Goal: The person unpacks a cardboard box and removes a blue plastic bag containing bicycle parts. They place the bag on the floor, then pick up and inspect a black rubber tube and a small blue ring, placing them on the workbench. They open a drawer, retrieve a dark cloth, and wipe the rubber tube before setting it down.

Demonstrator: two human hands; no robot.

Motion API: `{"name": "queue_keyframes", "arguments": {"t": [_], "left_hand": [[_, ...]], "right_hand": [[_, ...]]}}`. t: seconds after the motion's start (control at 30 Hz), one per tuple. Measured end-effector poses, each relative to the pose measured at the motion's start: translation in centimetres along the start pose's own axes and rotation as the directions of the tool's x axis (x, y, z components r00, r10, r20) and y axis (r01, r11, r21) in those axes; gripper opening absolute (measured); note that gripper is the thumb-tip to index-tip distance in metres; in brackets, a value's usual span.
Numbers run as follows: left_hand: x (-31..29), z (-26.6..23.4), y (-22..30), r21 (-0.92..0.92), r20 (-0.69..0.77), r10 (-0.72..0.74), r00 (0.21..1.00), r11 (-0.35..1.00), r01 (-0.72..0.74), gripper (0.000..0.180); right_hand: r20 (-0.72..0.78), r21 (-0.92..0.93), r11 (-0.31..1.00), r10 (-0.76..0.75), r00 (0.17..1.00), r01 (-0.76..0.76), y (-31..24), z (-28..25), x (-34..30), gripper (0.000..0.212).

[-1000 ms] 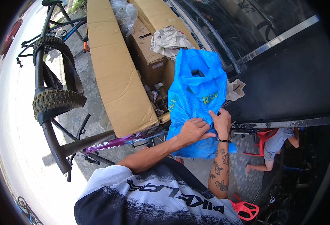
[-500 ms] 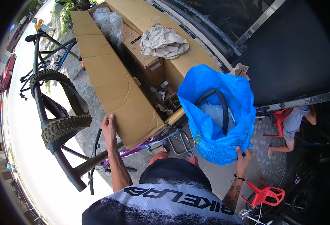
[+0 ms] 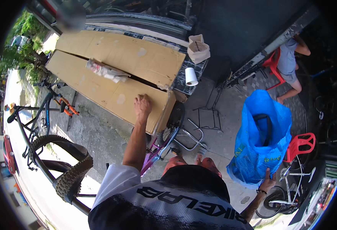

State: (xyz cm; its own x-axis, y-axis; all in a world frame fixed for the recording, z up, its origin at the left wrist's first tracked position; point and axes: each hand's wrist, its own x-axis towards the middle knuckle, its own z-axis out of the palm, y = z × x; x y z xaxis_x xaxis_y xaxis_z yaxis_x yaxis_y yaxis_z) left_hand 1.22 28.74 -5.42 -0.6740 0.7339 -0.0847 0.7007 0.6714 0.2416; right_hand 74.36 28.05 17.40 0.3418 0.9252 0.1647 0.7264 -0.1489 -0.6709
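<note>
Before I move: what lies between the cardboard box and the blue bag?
The head view shows a dark wheel, a silver tubular stand, a black wire frame and concrete floor between the cardboard box and the blue bag.

The head view looks steeply down over the wearer's black-and-white shirt (image 3: 164,209), very close at the lower edge, toward a long cardboard box (image 3: 95,86) farther off. Its fisheye spread reaches the bright street (image 3: 36,191) left of the box, a dark panel (image 3: 229,42) beyond its right end, and the blue bag (image 3: 254,157) to its right.
</note>
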Motion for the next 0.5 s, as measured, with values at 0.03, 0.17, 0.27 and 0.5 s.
{"name": "queue_keyframes", "arguments": {"t": [0.03,0.17,0.27,0.5], "left_hand": [[-0.3,0.9,-0.3,0.105,-0.095,0.061,0.994,0.993,-0.051,0.033],[0.6,0.9,-0.9,0.148,0.046,0.133,0.99,0.979,-0.138,0.031],[-1.7,0.6,-0.1,0.133,0.071,0.016,0.997,0.991,-0.025,0.032],[-13.4,1.9,13.4,-0.354,-0.287,0.16,0.944,0.898,-0.26,0.024]], "right_hand": [[-0.065,-0.068,0.998,0.01,0.998,-0.014,1.3,-1.5,-0.5,0.034],[-0.31,-0.072,0.982,0.145,0.94,-0.175,5.9,-5.4,-2.9,0.038],[-0.394,-0.148,0.924,0.273,0.878,-0.354,9.4,-7.4,-3.1,0.042],[-0.381,-0.042,0.921,0.344,0.858,-0.388,19.8,-10.0,-0.1,0.04]]}}
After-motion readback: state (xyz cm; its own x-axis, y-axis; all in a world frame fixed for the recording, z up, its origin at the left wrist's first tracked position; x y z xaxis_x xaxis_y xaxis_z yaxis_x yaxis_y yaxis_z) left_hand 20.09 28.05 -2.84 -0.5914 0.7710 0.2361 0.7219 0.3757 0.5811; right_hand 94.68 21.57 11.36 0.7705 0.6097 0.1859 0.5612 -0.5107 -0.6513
